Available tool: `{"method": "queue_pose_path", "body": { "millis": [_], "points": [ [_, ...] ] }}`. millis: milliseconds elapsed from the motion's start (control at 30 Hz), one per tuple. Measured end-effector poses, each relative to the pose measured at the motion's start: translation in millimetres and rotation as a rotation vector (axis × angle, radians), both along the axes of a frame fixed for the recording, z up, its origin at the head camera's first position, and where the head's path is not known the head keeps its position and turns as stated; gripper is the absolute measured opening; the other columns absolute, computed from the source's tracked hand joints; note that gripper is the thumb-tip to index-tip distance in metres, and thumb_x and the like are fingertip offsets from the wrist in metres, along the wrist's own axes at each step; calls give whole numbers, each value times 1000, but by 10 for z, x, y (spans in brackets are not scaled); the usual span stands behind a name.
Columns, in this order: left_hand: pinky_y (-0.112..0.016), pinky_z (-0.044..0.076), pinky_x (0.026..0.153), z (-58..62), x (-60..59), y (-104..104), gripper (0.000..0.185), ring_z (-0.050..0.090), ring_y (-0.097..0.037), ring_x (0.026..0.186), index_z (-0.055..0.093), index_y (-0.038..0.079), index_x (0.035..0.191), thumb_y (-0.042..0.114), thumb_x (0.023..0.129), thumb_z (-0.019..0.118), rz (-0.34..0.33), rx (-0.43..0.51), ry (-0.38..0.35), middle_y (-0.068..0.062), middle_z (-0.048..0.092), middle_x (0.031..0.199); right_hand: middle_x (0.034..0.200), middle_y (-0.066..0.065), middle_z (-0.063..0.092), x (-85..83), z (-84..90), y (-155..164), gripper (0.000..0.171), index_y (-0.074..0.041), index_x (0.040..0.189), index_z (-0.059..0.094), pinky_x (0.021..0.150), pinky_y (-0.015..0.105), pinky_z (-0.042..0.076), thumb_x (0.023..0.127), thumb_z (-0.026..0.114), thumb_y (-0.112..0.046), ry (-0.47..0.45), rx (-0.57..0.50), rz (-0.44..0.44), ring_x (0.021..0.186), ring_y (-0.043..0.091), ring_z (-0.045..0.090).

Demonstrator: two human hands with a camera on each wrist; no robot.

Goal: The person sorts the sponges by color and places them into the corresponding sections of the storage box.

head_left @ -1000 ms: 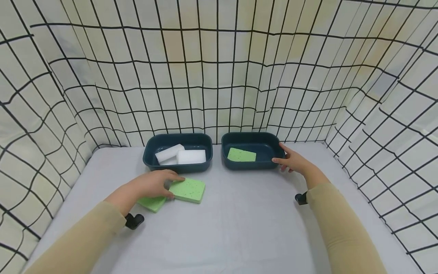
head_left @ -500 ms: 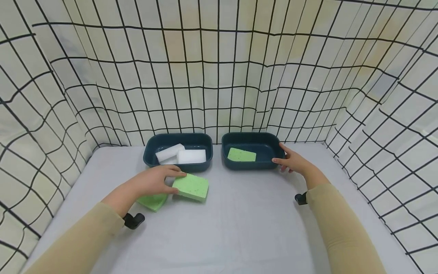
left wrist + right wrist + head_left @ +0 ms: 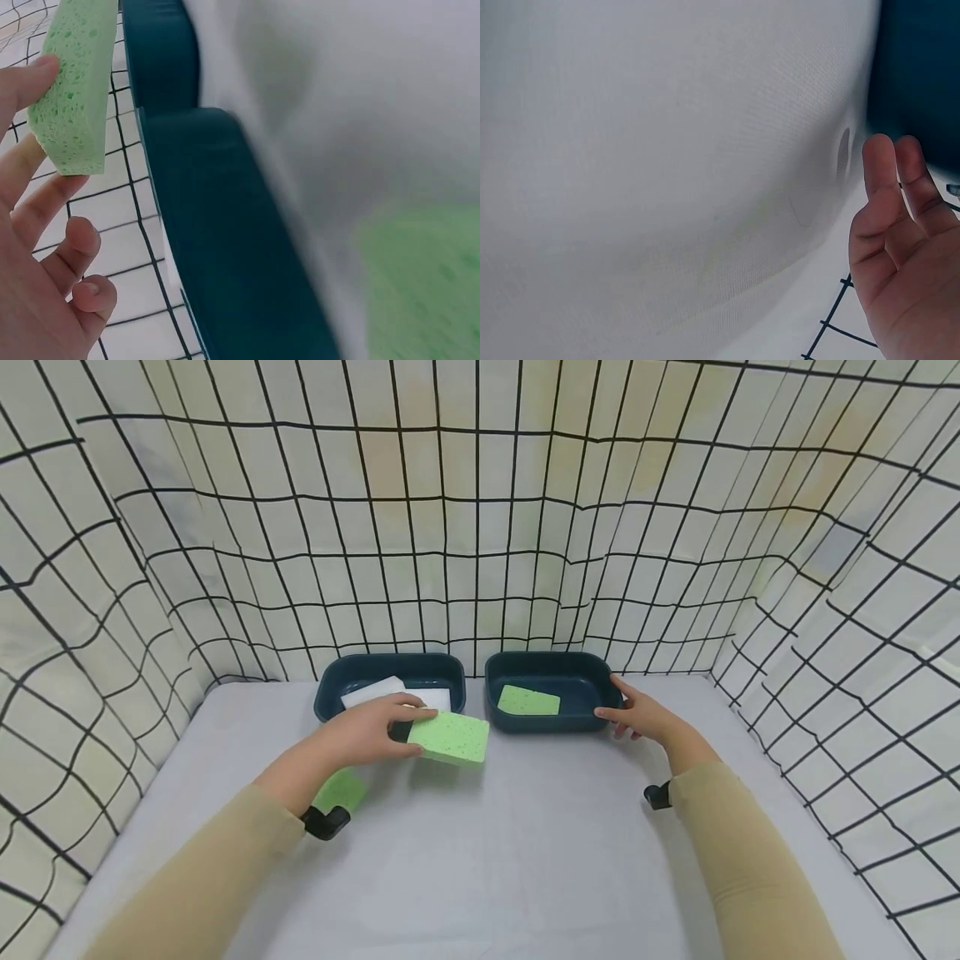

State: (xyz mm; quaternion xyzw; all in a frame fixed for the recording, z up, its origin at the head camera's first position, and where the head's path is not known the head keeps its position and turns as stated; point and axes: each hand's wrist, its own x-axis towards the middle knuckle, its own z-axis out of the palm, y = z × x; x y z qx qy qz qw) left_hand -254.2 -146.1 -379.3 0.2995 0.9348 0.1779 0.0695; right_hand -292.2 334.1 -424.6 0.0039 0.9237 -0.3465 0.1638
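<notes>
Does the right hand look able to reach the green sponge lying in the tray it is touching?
Probably yes. The right hand rests on the right tray at its outer end, and the flat green sponge lies uncovered inside. The low rim and open top leave the way free.

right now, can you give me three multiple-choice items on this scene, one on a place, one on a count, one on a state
1. Where is the flat green sponge?
A. in the right bin
B. in the left bin
C. on the table

2. How many green sponges show in the head view?
A. one
B. two
C. three

3. What is the left hand doing?
A. resting flat on the table
B. holding a thick green sponge off the table
C. gripping a bin rim

Answers: 1 A, it lies on that bin's floor. 2 C, one held, one in the bin, another green sponge by the left wrist. 3 B, the sponge casts a shadow on the table below.
</notes>
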Motion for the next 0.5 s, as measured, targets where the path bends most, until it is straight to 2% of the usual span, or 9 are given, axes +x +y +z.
{"method": "queue_pose_path", "body": {
  "millis": [267,500],
  "points": [
    [-48,44,103,32,-226,418,62,48,-27,132,52,34,145,50,89,69,17,13,22,0,44,151,109,17,62,-25,4,-4,97,-28,161,0,74,33,52,93,65,-51,-4,-5,-11,86,22,66],
    [-50,39,108,19,-411,793,64,39,-27,140,49,34,147,52,89,69,78,62,7,0,41,153,108,17,63,-16,12,-23,98,-26,161,-1,74,34,52,93,64,-52,-11,-4,1,85,23,66]
  ]
}}
